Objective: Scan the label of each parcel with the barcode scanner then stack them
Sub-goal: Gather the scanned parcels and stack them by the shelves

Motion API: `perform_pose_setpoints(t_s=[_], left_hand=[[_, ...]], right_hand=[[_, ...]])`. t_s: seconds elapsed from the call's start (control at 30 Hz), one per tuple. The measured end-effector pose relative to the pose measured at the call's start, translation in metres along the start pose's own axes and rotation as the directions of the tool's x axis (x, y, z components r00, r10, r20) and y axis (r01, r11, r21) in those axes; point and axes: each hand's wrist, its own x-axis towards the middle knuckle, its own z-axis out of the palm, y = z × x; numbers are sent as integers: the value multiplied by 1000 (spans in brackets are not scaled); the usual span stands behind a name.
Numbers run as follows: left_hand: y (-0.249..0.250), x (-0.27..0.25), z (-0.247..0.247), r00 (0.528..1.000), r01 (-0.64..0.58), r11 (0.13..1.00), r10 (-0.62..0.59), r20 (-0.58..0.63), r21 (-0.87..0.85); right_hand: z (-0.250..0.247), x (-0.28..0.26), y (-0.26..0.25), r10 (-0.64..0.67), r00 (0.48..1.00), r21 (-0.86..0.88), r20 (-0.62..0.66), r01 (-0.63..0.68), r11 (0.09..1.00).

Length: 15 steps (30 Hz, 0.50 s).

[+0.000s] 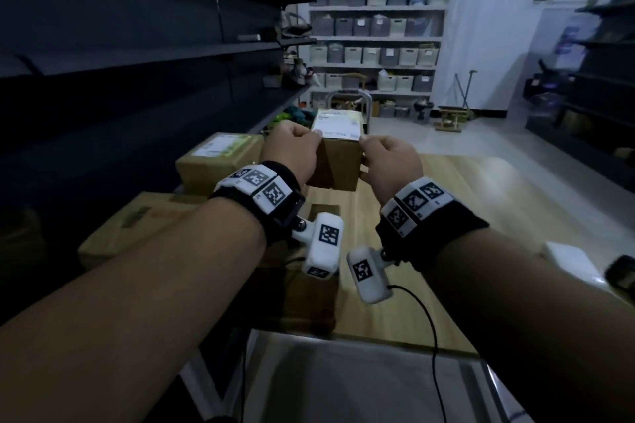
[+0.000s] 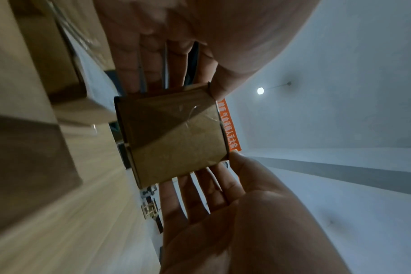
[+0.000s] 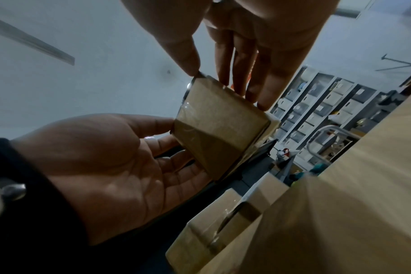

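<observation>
A small brown cardboard parcel (image 1: 338, 165) with a white label (image 1: 338, 127) on top is held up above the wooden table (image 1: 446, 216). My left hand (image 1: 309, 154) grips its left side and my right hand (image 1: 369, 156) its right side, thumbs on the top edge. In the left wrist view the parcel (image 2: 174, 137) sits between both hands, my left fingers (image 2: 153, 74) along one side, an orange printed strip (image 2: 230, 128) on its far face. The right wrist view shows the parcel (image 3: 221, 137) with my right fingers (image 3: 246, 74) against it. A dark object (image 1: 622, 271) at the right edge may be the scanner.
Two more parcels lie at the left: a labelled one (image 1: 220, 154) and a large flat box (image 1: 137, 227). Another box (image 1: 309, 288) lies under my wrists. A white box (image 1: 567, 261) is at the right. Dark shelving (image 1: 137, 45) runs along the left.
</observation>
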Motion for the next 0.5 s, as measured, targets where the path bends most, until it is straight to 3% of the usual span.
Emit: perform_pose_setpoints(t_s=[0.23, 0.33, 0.5], left_hand=[[-27, 41, -49, 994, 64, 998, -61, -92, 27], [-39, 47, -59, 994, 97, 995, -95, -53, 39], [-49, 55, -66, 993, 117, 993, -117, -32, 7]], right_hand=[[62, 17, -12, 70, 964, -82, 258, -50, 995], [72, 21, -17, 153, 939, -173, 309, -103, 980], [75, 13, -28, 183, 922, -228, 340, -108, 968]])
